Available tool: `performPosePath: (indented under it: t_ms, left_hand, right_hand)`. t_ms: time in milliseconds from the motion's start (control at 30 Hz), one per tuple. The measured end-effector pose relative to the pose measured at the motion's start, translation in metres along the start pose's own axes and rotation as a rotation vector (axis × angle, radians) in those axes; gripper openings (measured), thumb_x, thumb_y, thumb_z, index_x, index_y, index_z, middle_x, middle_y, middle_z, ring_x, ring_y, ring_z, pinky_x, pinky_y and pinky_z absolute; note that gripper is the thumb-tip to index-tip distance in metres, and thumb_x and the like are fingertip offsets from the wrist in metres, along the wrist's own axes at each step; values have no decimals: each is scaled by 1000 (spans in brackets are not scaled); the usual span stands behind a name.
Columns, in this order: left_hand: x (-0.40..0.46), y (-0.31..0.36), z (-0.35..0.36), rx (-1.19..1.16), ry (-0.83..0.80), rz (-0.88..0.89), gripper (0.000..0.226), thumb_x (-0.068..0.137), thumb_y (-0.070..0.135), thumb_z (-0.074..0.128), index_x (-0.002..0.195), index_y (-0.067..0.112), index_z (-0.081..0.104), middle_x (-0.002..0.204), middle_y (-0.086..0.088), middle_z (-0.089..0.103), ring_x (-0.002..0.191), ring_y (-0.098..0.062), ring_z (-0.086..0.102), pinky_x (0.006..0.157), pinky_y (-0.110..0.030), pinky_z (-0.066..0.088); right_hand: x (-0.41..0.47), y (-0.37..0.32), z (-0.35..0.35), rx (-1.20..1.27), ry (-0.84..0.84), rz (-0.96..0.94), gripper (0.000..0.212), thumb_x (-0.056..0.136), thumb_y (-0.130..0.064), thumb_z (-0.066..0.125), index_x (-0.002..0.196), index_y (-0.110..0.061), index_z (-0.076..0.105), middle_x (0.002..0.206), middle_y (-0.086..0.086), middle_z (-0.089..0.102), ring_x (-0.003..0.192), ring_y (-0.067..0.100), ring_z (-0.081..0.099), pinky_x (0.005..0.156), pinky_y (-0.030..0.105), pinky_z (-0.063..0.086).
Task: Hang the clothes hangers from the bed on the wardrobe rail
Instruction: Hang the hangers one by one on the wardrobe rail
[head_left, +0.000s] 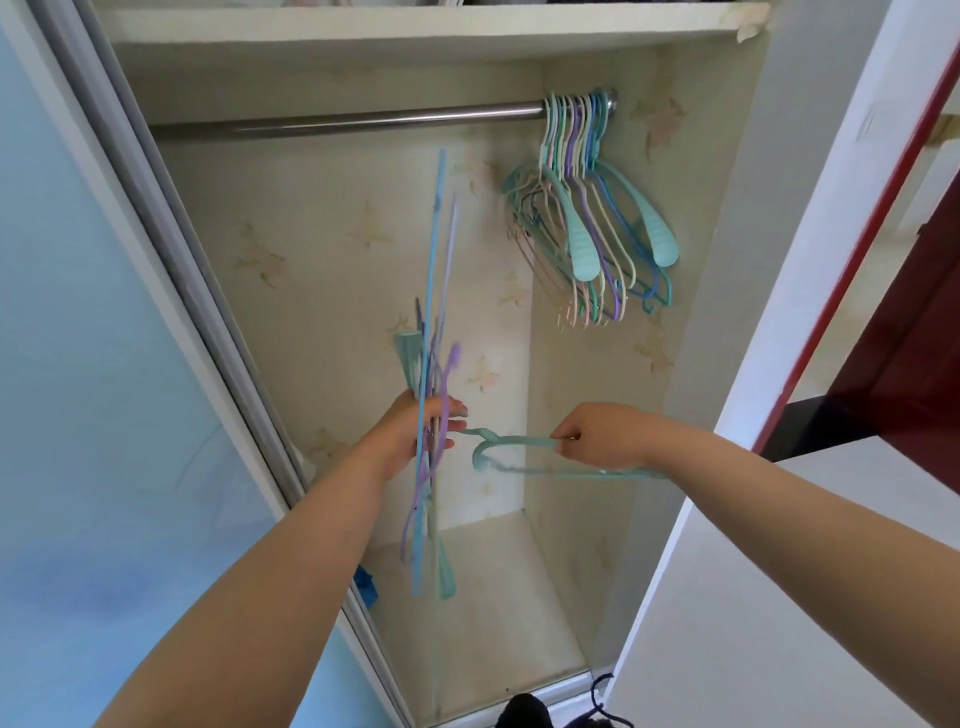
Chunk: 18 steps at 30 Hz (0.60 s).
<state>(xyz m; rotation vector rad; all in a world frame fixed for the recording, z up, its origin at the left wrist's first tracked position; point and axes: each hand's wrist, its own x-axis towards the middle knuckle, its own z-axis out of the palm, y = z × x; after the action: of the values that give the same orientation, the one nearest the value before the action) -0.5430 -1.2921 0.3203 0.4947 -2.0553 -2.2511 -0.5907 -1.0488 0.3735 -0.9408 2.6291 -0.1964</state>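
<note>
Two bare, sleeveless forearms (270, 561)

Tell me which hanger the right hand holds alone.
The teal hanger, lying flat between the hands, pinched by the right hand. The left hand grips the upright bundle.

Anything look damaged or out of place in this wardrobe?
Yes. At the top shelf's right front corner the lining is torn and curling away. The hung hangers crowd the rail's right end.

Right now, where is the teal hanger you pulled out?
In the right hand, the teal hanger lies sideways low in the wardrobe, beside the left hand's bundle of hangers.
</note>
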Motion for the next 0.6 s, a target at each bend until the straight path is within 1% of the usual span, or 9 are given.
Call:
performPosePath:
  t_ms: [67, 133, 200, 233, 267, 367, 433, 533, 600]
  left_hand:
    - [4, 2, 0, -124, 32, -87, 7, 90, 17, 58, 84, 13, 58, 87, -8, 72, 75, -17, 72, 57, -24, 54]
    - [8, 3, -2, -334, 61, -153, 12, 90, 17, 58, 79, 11, 54, 71, -11, 71, 68, -21, 72, 61, -26, 58]
    - [11, 5, -6, -535, 69, -178, 19, 81, 17, 65, 76, 8, 50, 65, -13, 65, 68, -30, 71, 85, -33, 56]
    - [11, 6, -8, -595, 68, -188, 23, 74, 18, 69, 80, 9, 49, 68, -12, 61, 71, -33, 71, 90, -35, 54]
    - [9, 9, -8, -637, 69, -211, 30, 69, 20, 71, 86, 9, 48, 75, -10, 57, 76, -35, 70, 88, -35, 54]
    - [6, 15, -9, -774, 73, -324, 37, 77, 20, 65, 106, 10, 45, 103, -16, 54, 84, -43, 68, 65, -29, 58]
    - [0, 18, -7, -821, 111, -355, 31, 80, 18, 62, 106, 13, 46, 103, -19, 53, 77, -47, 68, 49, -25, 54]
    - [-3, 14, -7, -814, 158, -377, 21, 81, 18, 61, 97, 15, 49, 105, -19, 51, 80, -47, 66, 49, -24, 54]
    - [0, 7, -15, -849, 85, -451, 29, 80, 20, 63, 105, 14, 50, 115, -21, 53, 81, -46, 67, 49, -25, 54]
  right_hand:
    - [1, -8, 20, -134, 109, 49, 21, 97, -26, 39, 98, -21, 59, 95, 4, 62, 91, 25, 56, 73, 32, 46]
    - [-1, -15, 40, -303, 235, 76, 31, 94, -16, 37, 123, -15, 50, 113, 10, 57, 108, 30, 49, 85, 38, 44]
    - [-3, -16, 57, -483, 348, 61, 50, 91, -9, 39, 141, -7, 33, 119, 14, 54, 112, 33, 45, 90, 40, 39]
    - [-5, -16, 64, -531, 408, 50, 59, 90, -8, 41, 146, -4, 24, 121, 14, 53, 112, 33, 45, 91, 40, 37]
    - [-4, -13, 71, -562, 451, 40, 66, 89, -8, 44, 149, -4, 18, 120, 14, 52, 111, 33, 44, 91, 41, 37]
    - [0, -2, 81, -507, 494, 28, 79, 86, -7, 54, 152, -7, 11, 120, 12, 50, 111, 32, 44, 82, 40, 44]
    - [4, 8, 84, -403, 513, 0, 77, 87, -2, 53, 152, -11, 13, 119, 10, 49, 110, 30, 44, 72, 39, 49]
    - [8, 25, 84, -387, 632, -88, 82, 68, 3, 73, 143, -13, 42, 95, 6, 57, 86, 27, 53, 43, 35, 51]
    - [8, 38, 88, -413, 691, -122, 84, 56, 4, 82, 134, -13, 54, 85, 4, 59, 74, 25, 54, 33, 31, 45]
